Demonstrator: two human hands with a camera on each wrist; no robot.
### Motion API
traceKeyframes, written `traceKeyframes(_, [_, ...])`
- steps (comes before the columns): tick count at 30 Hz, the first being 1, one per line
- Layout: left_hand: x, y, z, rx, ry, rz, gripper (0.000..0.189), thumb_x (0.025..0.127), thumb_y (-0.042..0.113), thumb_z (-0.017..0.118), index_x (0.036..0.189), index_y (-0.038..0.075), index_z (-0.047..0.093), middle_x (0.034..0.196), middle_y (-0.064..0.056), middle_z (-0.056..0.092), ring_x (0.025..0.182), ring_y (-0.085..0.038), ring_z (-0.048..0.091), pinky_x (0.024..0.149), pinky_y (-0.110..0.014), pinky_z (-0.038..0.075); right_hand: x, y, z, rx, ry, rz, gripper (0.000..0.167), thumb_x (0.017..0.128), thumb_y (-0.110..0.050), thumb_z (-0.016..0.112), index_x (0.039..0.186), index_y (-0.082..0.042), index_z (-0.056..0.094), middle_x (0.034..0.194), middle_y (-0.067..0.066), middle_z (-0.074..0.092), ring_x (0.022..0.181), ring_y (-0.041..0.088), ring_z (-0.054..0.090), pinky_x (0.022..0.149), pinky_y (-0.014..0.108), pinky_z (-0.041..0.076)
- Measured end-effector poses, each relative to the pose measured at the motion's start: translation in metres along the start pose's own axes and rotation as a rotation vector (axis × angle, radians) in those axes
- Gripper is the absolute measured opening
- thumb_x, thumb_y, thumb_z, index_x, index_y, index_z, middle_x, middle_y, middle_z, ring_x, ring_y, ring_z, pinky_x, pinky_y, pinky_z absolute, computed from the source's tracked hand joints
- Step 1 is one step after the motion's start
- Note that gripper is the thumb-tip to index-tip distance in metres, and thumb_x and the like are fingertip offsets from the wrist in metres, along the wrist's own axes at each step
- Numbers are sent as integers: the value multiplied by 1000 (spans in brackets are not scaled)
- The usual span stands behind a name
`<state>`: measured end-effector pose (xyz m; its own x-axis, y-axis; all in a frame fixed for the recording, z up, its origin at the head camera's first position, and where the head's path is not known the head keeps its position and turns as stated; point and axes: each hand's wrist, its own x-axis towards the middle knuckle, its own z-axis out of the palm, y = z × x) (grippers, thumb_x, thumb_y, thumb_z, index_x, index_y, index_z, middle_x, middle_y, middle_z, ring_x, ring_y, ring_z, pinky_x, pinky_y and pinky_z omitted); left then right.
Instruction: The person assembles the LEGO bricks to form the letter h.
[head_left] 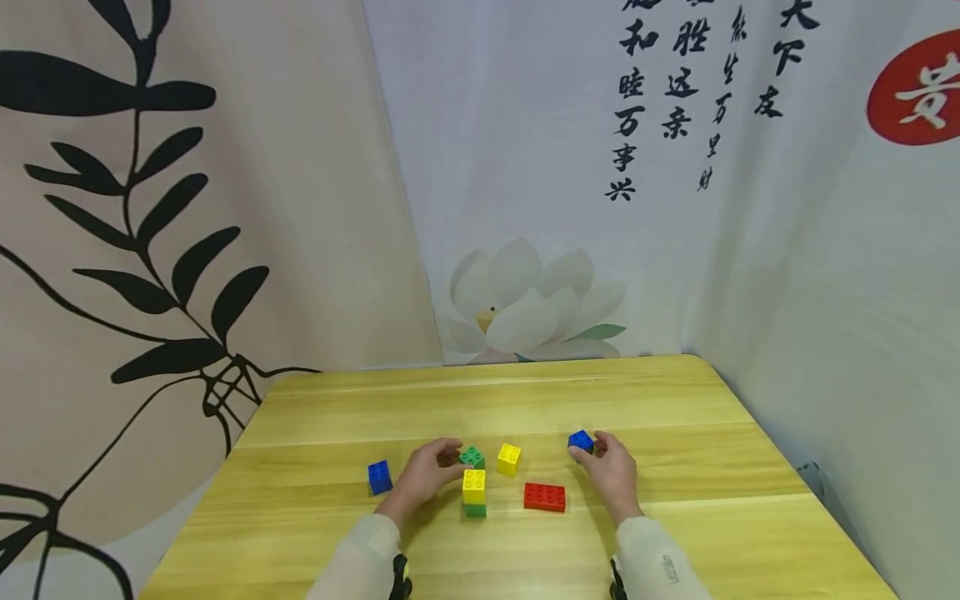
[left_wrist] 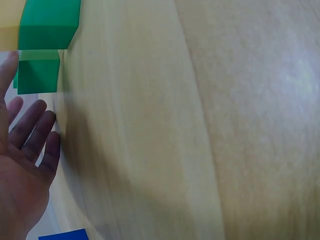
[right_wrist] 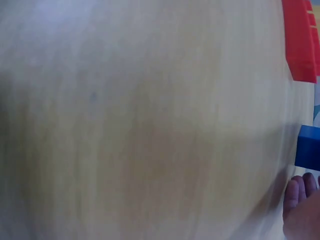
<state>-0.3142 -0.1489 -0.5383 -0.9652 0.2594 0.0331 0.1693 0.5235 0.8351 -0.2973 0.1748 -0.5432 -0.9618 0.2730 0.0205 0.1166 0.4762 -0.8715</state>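
My left hand (head_left: 429,477) is held beside a green brick (head_left: 472,457), its fingers loosely bent; the left wrist view shows the fingertips just short of the brick (left_wrist: 39,75), with the thumb by its edge. Directly in front stands a yellow brick (head_left: 474,483) on top of another green brick (head_left: 476,510). On the right, my right hand (head_left: 613,477) pinches a blue brick (head_left: 581,440) between thumb and index finger. Only part of that brick (right_wrist: 308,147) and a few bent fingers (right_wrist: 296,192) show in the right wrist view; the thumb is out of frame.
Between the hands lie a single yellow brick (head_left: 508,459) and a longer red brick (head_left: 544,497). Another blue brick (head_left: 379,477) sits left of my left hand. The wooden table (head_left: 480,392) has its back edge against a printed cloth wall (head_left: 540,167).
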Motion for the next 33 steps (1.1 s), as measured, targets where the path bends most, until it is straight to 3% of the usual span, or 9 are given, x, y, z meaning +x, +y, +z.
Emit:
traceKeyframes(8, [0, 3, 9, -2, 5, -17, 36, 89, 22, 76, 119, 5, 64, 111, -5, 65, 103, -23, 61, 93, -46, 50, -2, 4, -3, -22, 39, 1, 53, 90, -24, 76, 129, 8, 56, 114, 25, 63, 105, 38, 59, 87, 51, 50])
traceKeyframes(15, [-1, 2, 16, 7, 14, -3, 32, 88, 18, 77, 114, 4, 65, 108, -5, 66, 101, -24, 62, 91, -45, 51, -6, 7, -7, -33, 23, -10, 43, 91, -19, 75, 122, 7, 62, 109, 22, 66, 100, 36, 61, 84, 48, 52])
traceKeyframes(23, [-2, -1, 13, 25, 46, 19, 32, 89, 21, 77, 113, 4, 67, 103, -5, 67, 96, -22, 62, 87, -43, 53, -8, 8, -8, 54, -81, -17, 41, 93, -17, 72, 127, 4, 63, 114, 19, 67, 103, 31, 62, 85, 43, 54])
traceKeyframes(26, [-2, 0, 10, 28, 49, 12, 33, 90, 24, 76, 115, 5, 67, 102, -4, 67, 95, -20, 63, 86, -42, 53, -9, 10, -10, 57, -118, -39, 41, 92, -17, 73, 127, 2, 64, 114, 17, 68, 103, 30, 63, 88, 46, 52])
traceKeyframes(33, [1, 4, 1, 20, 63, -1, 37, 93, 25, 72, 122, 3, 65, 103, -3, 67, 96, -20, 62, 84, -40, 54, -12, 8, -17, 104, -195, -2, 43, 92, -20, 74, 130, -3, 64, 123, 14, 66, 112, 31, 61, 96, 49, 49])
